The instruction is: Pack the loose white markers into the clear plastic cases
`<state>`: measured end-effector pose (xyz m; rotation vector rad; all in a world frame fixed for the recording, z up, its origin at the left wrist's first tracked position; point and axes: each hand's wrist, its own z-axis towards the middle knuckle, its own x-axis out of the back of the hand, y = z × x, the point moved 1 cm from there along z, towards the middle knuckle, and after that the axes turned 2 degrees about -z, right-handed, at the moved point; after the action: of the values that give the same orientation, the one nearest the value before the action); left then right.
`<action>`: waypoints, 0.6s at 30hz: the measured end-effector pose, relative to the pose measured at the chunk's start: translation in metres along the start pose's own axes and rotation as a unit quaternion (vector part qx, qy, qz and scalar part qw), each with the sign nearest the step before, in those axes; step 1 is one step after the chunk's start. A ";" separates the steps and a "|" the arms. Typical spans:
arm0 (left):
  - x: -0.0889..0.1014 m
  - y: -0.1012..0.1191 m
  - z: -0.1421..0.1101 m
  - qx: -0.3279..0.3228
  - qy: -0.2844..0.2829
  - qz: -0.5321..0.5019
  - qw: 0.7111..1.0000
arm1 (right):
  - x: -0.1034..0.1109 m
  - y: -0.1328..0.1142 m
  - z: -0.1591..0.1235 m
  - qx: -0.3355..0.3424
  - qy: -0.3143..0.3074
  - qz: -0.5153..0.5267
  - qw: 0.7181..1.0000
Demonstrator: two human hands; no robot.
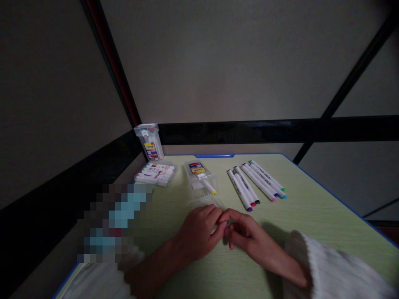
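My left hand [199, 232] and my right hand [245, 233] meet above the near middle of the table, fingertips pinched together. Something small and pale or clear shows between them; the fingers cover most of it, so I cannot make out what it is. Just beyond my hands lies a clear plastic case [190, 189] on its side, its open end toward me. A clear lid flap [220, 202] extends from it toward my left hand, which partly hides it. One white marker with a yellow end [209, 187] lies inside the case and sticks out at the opening.
Several white markers [263, 181] with coloured ends lie side by side on the table [311, 207], right of the case. At the back left stand an upright clear marker box [152, 143] and a flat marker set [157, 173]. Walls border the back and left. A blurred patch covers the left edge.
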<state>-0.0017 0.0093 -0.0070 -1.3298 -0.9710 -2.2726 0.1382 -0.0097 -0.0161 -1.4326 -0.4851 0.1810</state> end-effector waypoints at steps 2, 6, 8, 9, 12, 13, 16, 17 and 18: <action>0.000 0.000 0.000 0.000 -0.002 0.002 1.000 | 0.000 0.000 0.000 0.000 0.000 0.004 1.000; 0.001 0.001 0.000 0.004 -0.006 0.001 1.000 | -0.001 0.000 -0.001 0.002 0.000 0.009 1.000; 0.001 0.001 0.001 0.006 -0.010 -0.001 1.000 | -0.001 0.000 0.000 0.003 0.002 0.008 1.000; 0.001 0.001 0.001 0.006 -0.012 -0.001 1.000 | 0.000 0.000 0.000 0.004 0.002 0.008 1.000; 0.001 0.000 0.001 0.005 -0.014 -0.001 1.000 | 0.000 0.001 0.000 0.004 0.002 0.009 1.000; 0.001 0.000 0.001 0.004 -0.012 -0.002 1.000 | 0.000 0.001 0.000 0.004 0.002 0.008 1.000; 0.001 0.000 0.001 -0.001 -0.007 -0.002 1.000 | 0.000 0.001 0.000 0.003 0.002 0.000 1.000; 0.001 0.000 0.001 -0.003 -0.006 -0.001 1.000 | 0.000 0.001 0.000 0.003 0.002 -0.002 1.000; 0.000 0.000 0.000 -0.004 -0.005 0.000 1.000 | 0.000 0.001 -0.001 0.002 0.002 -0.002 1.000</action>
<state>-0.0016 0.0094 -0.0063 -1.3453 -0.9678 -2.2742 0.1387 -0.0100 -0.0174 -1.4284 -0.4845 0.1746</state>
